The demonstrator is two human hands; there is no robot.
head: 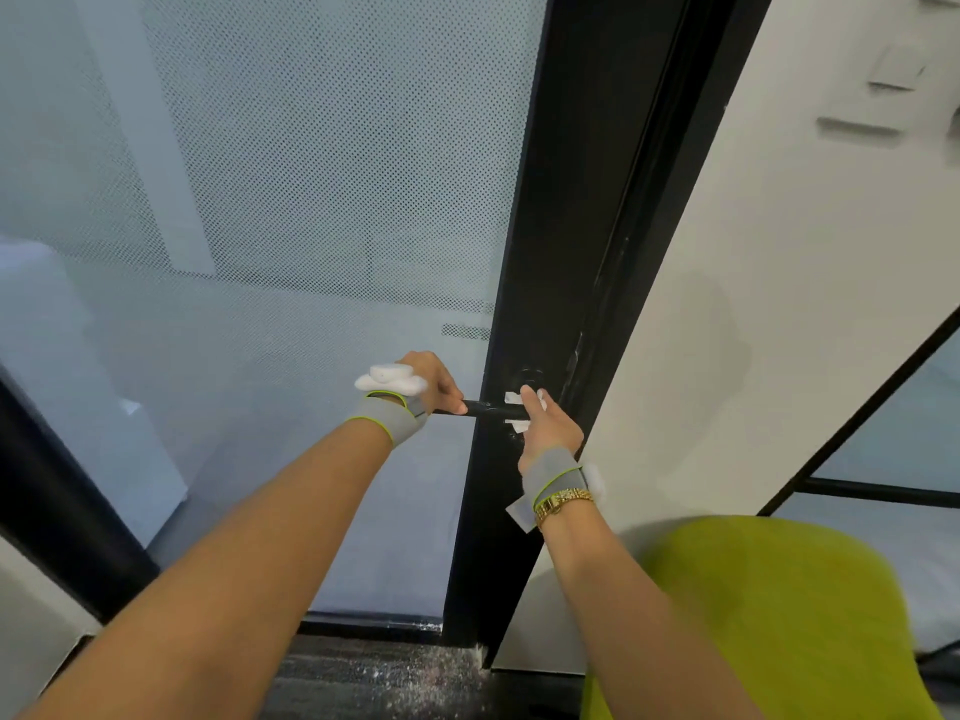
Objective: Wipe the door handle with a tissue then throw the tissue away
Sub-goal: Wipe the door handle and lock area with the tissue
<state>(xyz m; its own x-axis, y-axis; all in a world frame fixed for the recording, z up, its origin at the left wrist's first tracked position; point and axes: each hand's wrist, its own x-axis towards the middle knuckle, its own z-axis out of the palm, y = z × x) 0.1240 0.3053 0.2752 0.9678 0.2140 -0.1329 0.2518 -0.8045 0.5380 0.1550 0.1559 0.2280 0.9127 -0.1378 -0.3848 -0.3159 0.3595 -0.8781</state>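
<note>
Between the two hands, the black door handle (485, 409) is seen running level across the dark door frame (524, 283). Its free end is gripped by the left hand (434, 381), fingers closed round the bar. The end nearer the frame is wrapped in a white tissue (517, 398), which is pressed on by the right hand (548, 426); its fingers appear closed over the tissue, though they are partly hidden. Grey wristbands (387, 418) are worn, and a gold watch (561, 502) sits behind the right one. A green chair (779, 615) lies below the right forearm.
</note>
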